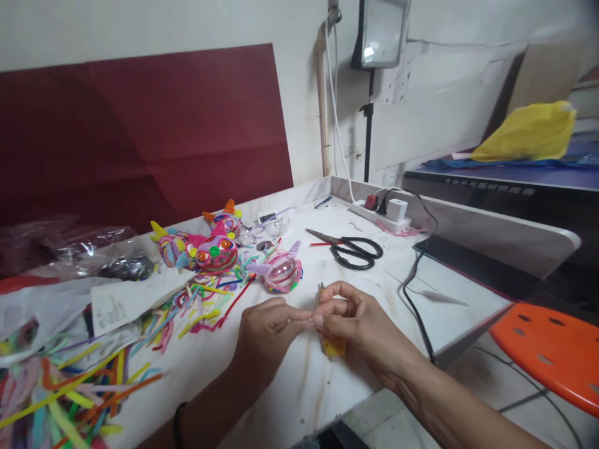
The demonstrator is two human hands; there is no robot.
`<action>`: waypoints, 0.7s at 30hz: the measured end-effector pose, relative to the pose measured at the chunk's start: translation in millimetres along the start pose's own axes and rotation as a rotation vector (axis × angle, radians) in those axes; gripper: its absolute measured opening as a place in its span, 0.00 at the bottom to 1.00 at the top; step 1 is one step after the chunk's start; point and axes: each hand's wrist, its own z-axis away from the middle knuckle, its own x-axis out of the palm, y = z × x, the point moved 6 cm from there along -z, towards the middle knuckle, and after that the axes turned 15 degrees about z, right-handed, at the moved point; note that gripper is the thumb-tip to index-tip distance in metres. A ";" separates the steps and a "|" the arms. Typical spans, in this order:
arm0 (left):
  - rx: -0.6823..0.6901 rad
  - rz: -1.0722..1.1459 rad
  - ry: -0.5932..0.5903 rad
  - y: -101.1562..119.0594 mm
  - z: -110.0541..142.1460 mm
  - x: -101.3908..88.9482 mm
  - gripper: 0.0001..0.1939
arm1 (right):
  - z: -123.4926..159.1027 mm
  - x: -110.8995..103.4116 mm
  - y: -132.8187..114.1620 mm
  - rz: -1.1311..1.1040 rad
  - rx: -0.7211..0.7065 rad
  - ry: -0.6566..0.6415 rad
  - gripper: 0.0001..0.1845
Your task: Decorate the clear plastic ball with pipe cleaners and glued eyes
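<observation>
Right forearm (449,393) lies nearest. Thumb and finger of my left hand (267,330) and right hand (350,318) press together, tips meeting; anything pinched is too small to tell. Yellow-handled tool (334,347) (pliers, apparently) sits at my right hand, the nearer, long axis pointing away; wrapped ball (283,273) beyond, leftward.

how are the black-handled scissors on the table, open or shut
Shut, it seems: the scissors lie with their blades together in one narrow point, and no gap shows between them.
</observation>
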 end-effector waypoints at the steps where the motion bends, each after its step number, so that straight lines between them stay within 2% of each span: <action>1: 0.004 -0.009 -0.009 1.0 -0.6 1.2 0.03 | -0.2 -0.2 0.4 -0.008 -0.006 -0.005 0.28; 12: -0.085 -0.036 -0.016 0.5 -6.3 7.9 0.03 | 3.8 -3.9 0.3 -0.061 -0.011 -0.009 0.32; 21: -0.140 -0.032 0.024 3.6 -10.7 9.1 0.05 | 3.9 -5.6 -1.0 -0.070 -0.022 -0.006 0.31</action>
